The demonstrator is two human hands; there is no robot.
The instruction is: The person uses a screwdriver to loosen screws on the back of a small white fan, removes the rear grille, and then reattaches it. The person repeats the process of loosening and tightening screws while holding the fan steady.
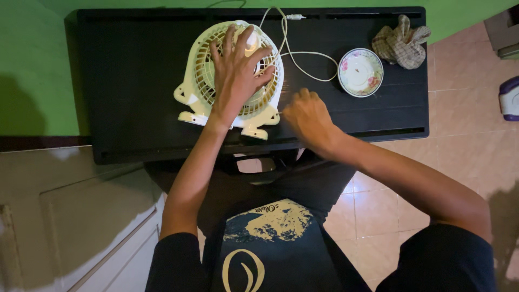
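Observation:
A small cream-coloured fan [197, 94] lies face down on the black table [135, 81], its grille and round motor hub facing up. My left hand [236, 73] presses flat on the grille with fingers spread, covering much of the hub. My right hand [307, 114] is closed at the fan's right edge, and a thin pale tool tip shows between the fingers and the fan casing; the rest of the tool is hidden in the fist.
The fan's white cord [294, 57] loops across the table toward the back edge. A flowered white saucer [360, 72] sits at right, with a crumpled checked cloth [401, 43] behind it. Tiled floor lies to the right, a green wall behind.

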